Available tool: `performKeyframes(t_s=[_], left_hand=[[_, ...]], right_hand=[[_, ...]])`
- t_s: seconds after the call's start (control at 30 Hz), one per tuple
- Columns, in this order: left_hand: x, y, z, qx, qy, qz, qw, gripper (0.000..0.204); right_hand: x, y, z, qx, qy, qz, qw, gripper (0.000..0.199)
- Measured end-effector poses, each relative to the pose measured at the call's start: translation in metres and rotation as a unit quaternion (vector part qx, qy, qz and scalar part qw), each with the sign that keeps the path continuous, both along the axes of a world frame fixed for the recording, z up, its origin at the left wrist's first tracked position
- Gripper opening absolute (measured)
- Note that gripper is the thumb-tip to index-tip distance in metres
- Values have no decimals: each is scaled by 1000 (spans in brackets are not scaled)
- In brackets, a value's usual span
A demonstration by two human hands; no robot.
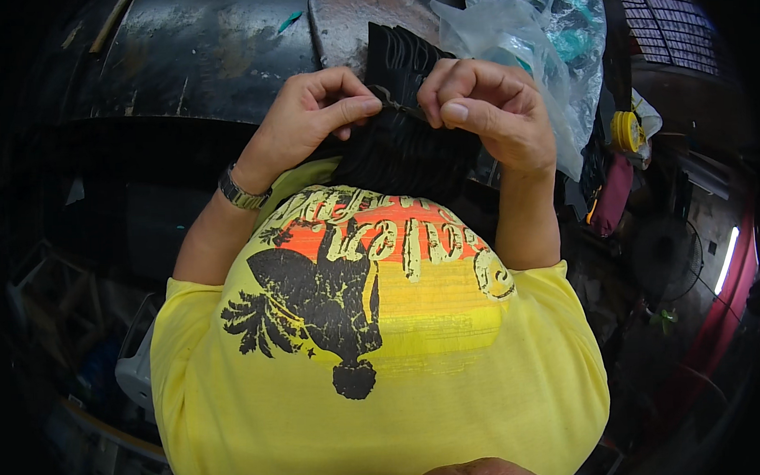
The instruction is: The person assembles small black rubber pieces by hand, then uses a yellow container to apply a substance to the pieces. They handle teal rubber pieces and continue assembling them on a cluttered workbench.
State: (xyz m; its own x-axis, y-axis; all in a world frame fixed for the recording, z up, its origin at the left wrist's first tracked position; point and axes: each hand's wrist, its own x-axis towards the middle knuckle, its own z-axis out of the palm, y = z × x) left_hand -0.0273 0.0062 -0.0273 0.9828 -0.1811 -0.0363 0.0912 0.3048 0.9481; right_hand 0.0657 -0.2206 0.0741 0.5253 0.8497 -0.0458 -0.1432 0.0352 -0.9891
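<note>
A dark table (198,64) (scuffed, glossy) bears a green scrap (290,21) and a thin stick (112,23)

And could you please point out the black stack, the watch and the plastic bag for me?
Black stack (397,63): head view, on its upper part.
Watch (242,190): head view, on its band.
Plastic bag (558,59): head view, on its crumpled middle.

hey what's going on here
A person in a yellow shirt is handling a thin strip that crosses a bundle of layered black pieces. The left hand pinches one part of the strip and the right hand another. Whether it is knotted is too small to tell. Beyond the right hand lies a clear plastic bag.
</note>
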Motion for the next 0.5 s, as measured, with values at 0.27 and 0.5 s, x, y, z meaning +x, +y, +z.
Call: performKeyframes(t_s=[0.27,0.5], left_hand=[[7,2,-2,123,42,21,991,18],[-20,-4,11,63,41,-5,997,59]], right_hand=[[-12,4,5,-19,-84,-33,996,11],[-71,-38,2,-160,-485,-279,813,18]])
